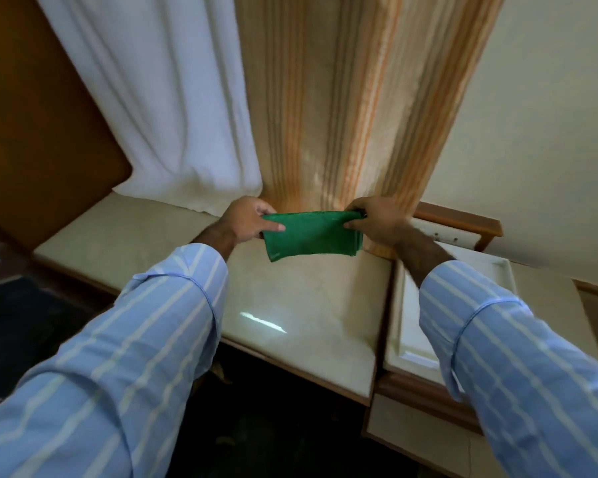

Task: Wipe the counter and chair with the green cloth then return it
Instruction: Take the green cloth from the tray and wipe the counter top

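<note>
A folded green cloth (312,235) hangs stretched between both hands, a little above the back of the cream stone counter (301,301). My left hand (247,220) pinches its left edge and my right hand (377,222) pinches its right edge, both near the top corners. The cloth's lower edge droops freely. Both arms wear blue striped sleeves. No chair shows in this view.
A white curtain (173,108) and a striped orange curtain (342,108) hang down to the counter's back edge. A white tray (504,270) sits on a lower surface at the right. A brown wooden panel (38,132) stands at the left. Dark floor lies below the counter's front edge.
</note>
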